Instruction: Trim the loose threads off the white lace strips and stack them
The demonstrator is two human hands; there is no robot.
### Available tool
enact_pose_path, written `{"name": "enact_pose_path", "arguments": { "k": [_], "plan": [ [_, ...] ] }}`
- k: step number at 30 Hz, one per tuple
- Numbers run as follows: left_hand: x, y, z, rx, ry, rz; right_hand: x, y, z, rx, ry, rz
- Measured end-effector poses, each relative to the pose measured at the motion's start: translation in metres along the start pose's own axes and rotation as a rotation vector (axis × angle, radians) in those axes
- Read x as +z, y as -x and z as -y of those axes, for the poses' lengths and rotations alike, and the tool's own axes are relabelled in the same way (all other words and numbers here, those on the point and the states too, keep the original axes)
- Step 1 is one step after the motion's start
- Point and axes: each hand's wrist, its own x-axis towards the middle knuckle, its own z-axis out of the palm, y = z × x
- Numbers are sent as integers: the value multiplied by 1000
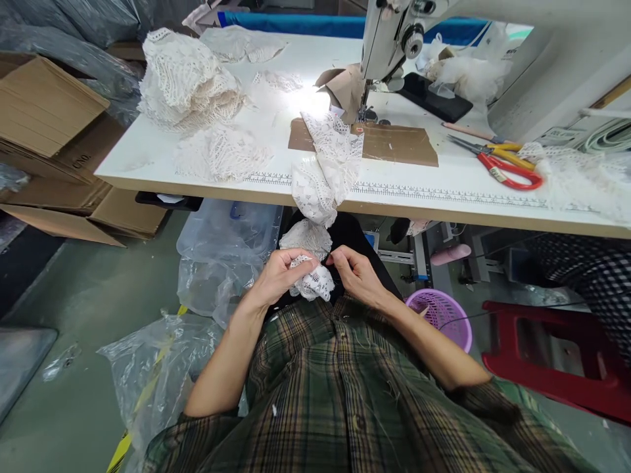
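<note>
A strip of white lace (316,192) runs from beneath the sewing machine's (389,46) needle area, over the table's front edge and down to my lap. My left hand (286,272) is closed on the bunched lower end of this lace, thumb on top. Close by on the right, my right hand (355,272) has its thumb and forefinger pinched together at the lace's edge. Whatever lies between those fingertips is too small to make out. Brown card (394,143) lies on the table under the lace.
White lace heaps (190,79) cover the table's (162,172) left side. Red-handled scissors (507,172) and a black phone-like slab (434,95) lie to the right. Below are a purple basket (444,315), a red stool (557,381), clear plastic bags (158,368) and cardboard boxes (54,112).
</note>
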Motion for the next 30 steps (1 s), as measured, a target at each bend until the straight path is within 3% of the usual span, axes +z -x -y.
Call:
{"name": "enact_pose_path", "arguments": {
  "k": [4, 6, 9, 12, 16, 19, 25, 30],
  "plan": [
    [0, 0, 2, -15, -13, 1, -3, -19, -17, -9, -136, -323],
    [0, 0, 2, 1, -33, 4, -1, -36, -23, -34, -190, -394],
    [-1, 3, -2, 60, -137, 2, 4, -56, -26, -67, -241, -359],
    [-9, 9, -13, 234, -337, -70, 9, -57, -20, -86, -236, -363],
    [-20, 18, -38, 562, -561, -276, 3, -28, -2, -164, -177, -380],
    [-21, 18, -52, 678, -619, -365, -9, -2, 13, -198, -120, -317],
    [-1, -12, -44, 635, -549, -202, -28, 18, 28, -327, -40, -222],
    [18, -43, -27, 487, -338, 52, -26, 17, 32, -252, -154, -141]
  ]
}}
